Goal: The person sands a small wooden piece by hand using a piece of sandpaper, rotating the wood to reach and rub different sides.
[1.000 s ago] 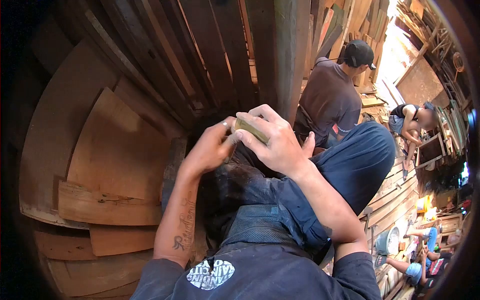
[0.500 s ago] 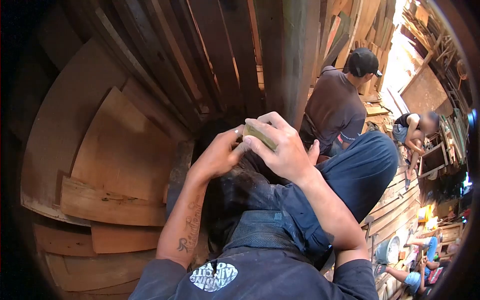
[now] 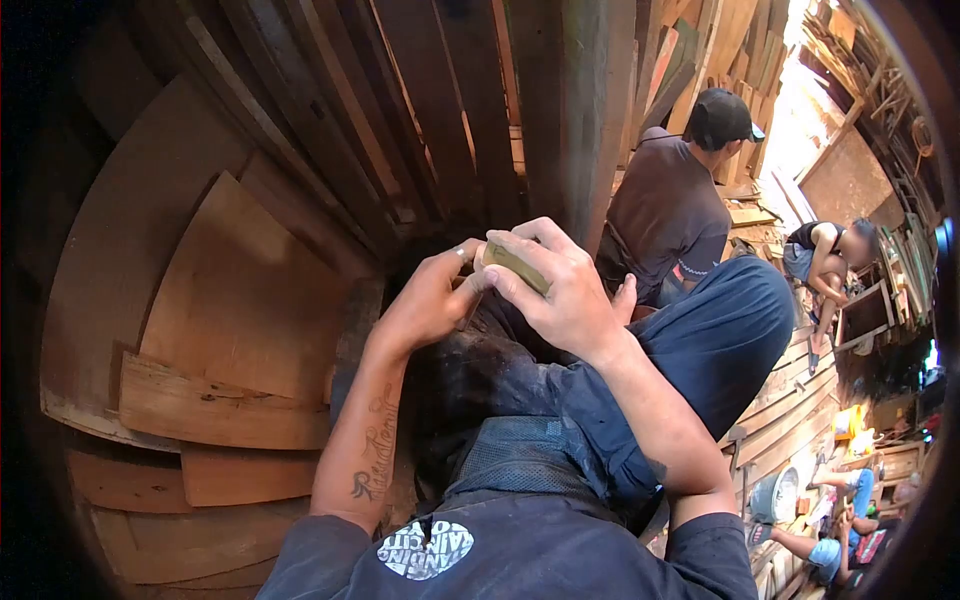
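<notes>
1. I'm looking down past my raised knee point(image 3: 720, 330) in blue trousers, and I take that knee as my landmark. Both hands meet just left of it and a little above.
2. My right hand point(image 3: 565, 295) has its fingers point(image 3: 535, 240) wrapped over a small greenish block point(image 3: 515, 265); thumb beneath, fingers on top, a firm grasp.
3. My left hand point(image 3: 425, 300) comes in from the far side of the block, its fingertips pinched against the block's near end. I cannot tell whether it holds something thin of its own.
4. To do this well, I judge the right hand should keep the block steady while the left works its end with small, light motions, wrists close together.
5. Left of the knee, well apart, lean curved wooden boards point(image 3: 230, 300), stacked against darker planks point(image 3: 400, 110).
6. Beyond the knee sits a person in a dark cap and brown shirt point(image 3: 665, 210), back turned.
7. Below the knee, at the lower right, stands a pale round bucket point(image 3: 775, 490); what it holds is too small to tell.
</notes>
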Tool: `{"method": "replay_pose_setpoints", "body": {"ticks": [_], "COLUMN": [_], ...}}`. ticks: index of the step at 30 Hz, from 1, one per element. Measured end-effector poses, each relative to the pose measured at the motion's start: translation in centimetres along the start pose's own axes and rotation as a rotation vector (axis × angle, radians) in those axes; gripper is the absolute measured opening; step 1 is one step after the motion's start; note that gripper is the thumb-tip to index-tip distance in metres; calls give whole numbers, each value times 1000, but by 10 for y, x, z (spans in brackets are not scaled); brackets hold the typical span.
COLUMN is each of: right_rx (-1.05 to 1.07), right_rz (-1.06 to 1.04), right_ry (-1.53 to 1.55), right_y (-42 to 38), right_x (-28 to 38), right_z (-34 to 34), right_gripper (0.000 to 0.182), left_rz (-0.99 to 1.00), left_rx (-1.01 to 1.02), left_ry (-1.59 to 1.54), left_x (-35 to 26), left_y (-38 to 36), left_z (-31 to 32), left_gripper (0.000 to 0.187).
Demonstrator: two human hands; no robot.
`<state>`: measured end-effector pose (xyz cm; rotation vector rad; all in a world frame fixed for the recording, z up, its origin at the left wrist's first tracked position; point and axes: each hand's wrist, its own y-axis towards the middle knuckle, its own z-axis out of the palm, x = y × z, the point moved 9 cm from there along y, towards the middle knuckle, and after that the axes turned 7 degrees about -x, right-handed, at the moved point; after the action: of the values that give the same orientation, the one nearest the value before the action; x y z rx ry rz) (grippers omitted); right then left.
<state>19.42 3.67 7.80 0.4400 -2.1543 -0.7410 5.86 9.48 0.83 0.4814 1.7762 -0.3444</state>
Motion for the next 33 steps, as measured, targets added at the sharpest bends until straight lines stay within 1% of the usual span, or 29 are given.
{"method": "replay_pose_setpoints", "body": {"ticks": [2, 3, 4, 5, 6, 8, 11, 12, 15, 16, 19, 20, 23, 24, 27, 28, 31, 32, 33], "right_rx": [7, 7, 7, 9, 10, -14, -25, -28, -26, -29, -32, -25, -11, -11, -23, -27, -7, -38, -66], "right_rz": [-25, -40, -66, -49, -26, 2, -42, -57, -36, -23, -58, -57, -40, -30, -40, -54, -20, -10, -40], "right_ry": [4, 3, -27, -18, -8, 26, 4, -1, 9, 17, 9, 4, -11, -13, -4, -3, -2, 5, 12], "right_y": [2, 3, 3, 4, 3, 1, 4, 4, 0, 0, 3, 4, 0, 0, 0, 1, -2, -1, 1], "right_x": [1, 2, 4, 2, 1, -1, 1, 4, 3, 3, 3, 2, 0, 1, 1, 1, -3, -2, -2], "right_z": [5, 6, 7, 4, 1, -4, 5, 6, -3, -4, 3, 3, -1, -2, 2, 3, -9, -15, -19], "right_gripper": [40, 39, 40, 40, 40, 39, 38, 38, 38, 39, 41, 41, 40, 40, 40, 40, 38, 36, 36], "left_rz": [281, 428, 332, 275, 214, 46, 340, 370, 145, 72, 387, 367, 236, 137, 343, 401, 221, 94, 193], "left_rx": [-22, -31, -18, -23, -24, -14, 6, -28, -60, -68, -56, -71, -89, -113, -65, -69, -70, -82, -155], "left_ry": [181, 272, 270, 154, 38, -24, 289, 264, -52, -25, 323, 275, -40, 33, 100, 241, -44, -78, -17], "left_x": [5, -2, 8, 11, 6, 1, 0, -5, -3, -2, -7, -2, 0, 4, 2, 0, 1, 9, -4], "left_y": [-1, -7, -7, -3, -2, 1, -6, -10, 0, 1, -9, -8, 7, 8, -3, -7, 3, 4, 1], "left_z": [17, 27, 34, 29, 20, 4, 26, 29, 6, 2, 25, 28, 0, -8, 21, 25, 4, -6, -13], "left_gripper": [30, 29, 28, 29, 30, 32, 29, 28, 31, 30, 26, 24, 26, 26, 25, 23, 23, 23, 25]}}
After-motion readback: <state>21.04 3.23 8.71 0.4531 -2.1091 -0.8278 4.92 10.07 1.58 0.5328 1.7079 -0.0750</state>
